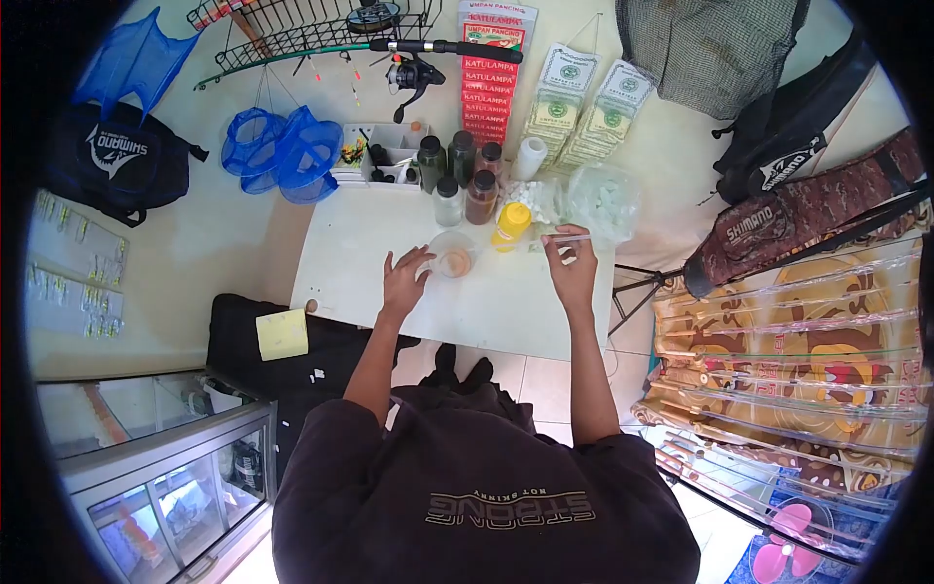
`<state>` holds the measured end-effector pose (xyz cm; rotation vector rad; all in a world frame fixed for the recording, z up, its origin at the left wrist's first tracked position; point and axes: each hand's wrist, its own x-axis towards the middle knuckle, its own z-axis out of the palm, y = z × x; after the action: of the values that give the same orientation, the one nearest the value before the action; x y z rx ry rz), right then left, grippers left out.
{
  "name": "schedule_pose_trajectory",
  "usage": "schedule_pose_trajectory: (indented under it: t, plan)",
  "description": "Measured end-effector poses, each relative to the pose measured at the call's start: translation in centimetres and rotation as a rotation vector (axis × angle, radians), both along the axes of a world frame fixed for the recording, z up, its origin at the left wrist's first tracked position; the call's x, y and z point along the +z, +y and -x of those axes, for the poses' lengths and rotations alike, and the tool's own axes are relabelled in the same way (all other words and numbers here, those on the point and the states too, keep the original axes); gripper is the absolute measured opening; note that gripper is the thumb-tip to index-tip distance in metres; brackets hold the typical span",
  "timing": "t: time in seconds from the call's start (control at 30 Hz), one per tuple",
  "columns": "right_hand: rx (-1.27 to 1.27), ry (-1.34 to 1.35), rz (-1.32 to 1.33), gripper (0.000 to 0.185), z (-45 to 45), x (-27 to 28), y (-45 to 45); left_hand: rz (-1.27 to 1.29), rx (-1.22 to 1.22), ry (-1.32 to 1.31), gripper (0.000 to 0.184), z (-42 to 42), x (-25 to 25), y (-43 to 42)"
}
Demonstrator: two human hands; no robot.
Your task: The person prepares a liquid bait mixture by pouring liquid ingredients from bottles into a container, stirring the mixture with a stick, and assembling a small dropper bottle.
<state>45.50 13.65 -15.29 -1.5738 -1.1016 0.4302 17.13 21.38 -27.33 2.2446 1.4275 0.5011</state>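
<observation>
A clear plastic bowl with light brown stuff in it stands on the white table. At its left side is my left hand, fingers spread, the fingertips at or very near the rim. Farther right, my right hand pinches a thin, pale stick-like utensil held roughly level above the table; its exact kind is too small to tell. Between the hands and slightly behind them is a yellow bottle, leaning a little.
Several dark-capped bottles and a white bottle crowd the back of the table. Beside them lies a clear bag of pale pieces. A white divided box is at back left. A fishing rod hangs above.
</observation>
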Motion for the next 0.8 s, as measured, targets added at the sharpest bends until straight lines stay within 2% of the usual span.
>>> schedule_pose_trajectory:
  t: [0.17,0.5,0.8]
  plan:
    - [-0.009,0.0,-0.052,0.022,0.4,1.1,0.0,-0.024,0.015,-0.053,0.042,0.3,1.5,-0.5]
    - [0.042,-0.207,-0.243,0.015,5.9,4.1,3.7,-0.171,-0.029,-0.131,0.033,2.5,7.8,2.7]
    - [-0.023,-0.258,-0.25,0.014,12.9,6.3,11.2,-0.217,-0.077,-0.121,0.028,7.0,8.8,10.3]
